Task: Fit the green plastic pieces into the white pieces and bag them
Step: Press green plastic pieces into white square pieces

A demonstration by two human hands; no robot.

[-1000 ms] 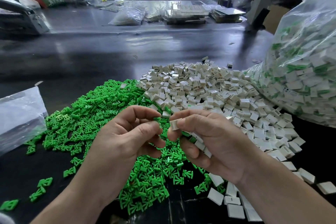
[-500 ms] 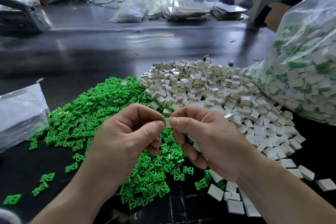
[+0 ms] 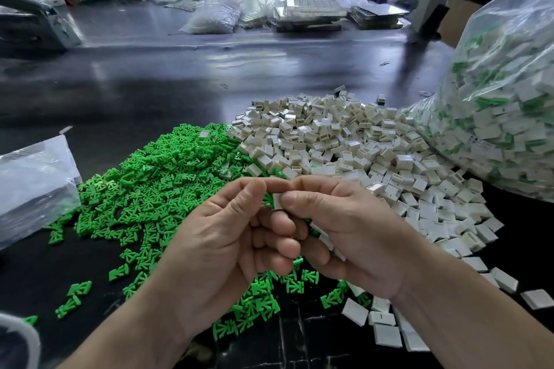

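Head view, read from left to right. A flat clear bag (image 3: 33,186) lies at the left edge of the dark desk (image 3: 150,84). Just beside it a loose heap of green pieces (image 3: 168,189) is spread, reaching under both hands.

The left hand (image 3: 221,249) is raised over this heap. Its grip is narrow: thumb and forefinger are curled and closed against the left edge of a single white piece (image 3: 277,200). A sliver of green is seen at that edge. It cannot be told whether it belongs to a piece being fitted or to the heap behind.

The white piece is held off the desk, directly between the two grips. It lies to the right of the left fingertips and to the left of the right ones. The right hand (image 3: 353,234) pinches it between thumb and forefinger. Further white pieces appear to be kept under that hand's lower fingers.

The fitting line is judged to run left to right, from one grip to the other. Any final push is therefore expected rightward from the left hand, against the right hand's hold.

To the right, a heap of white pieces (image 3: 344,144) is noted. Beyond it stands a large clear sack (image 3: 503,117) of white-and-green parts. The sack lies nearer the right hand, so bagging is judged to fall to that side.
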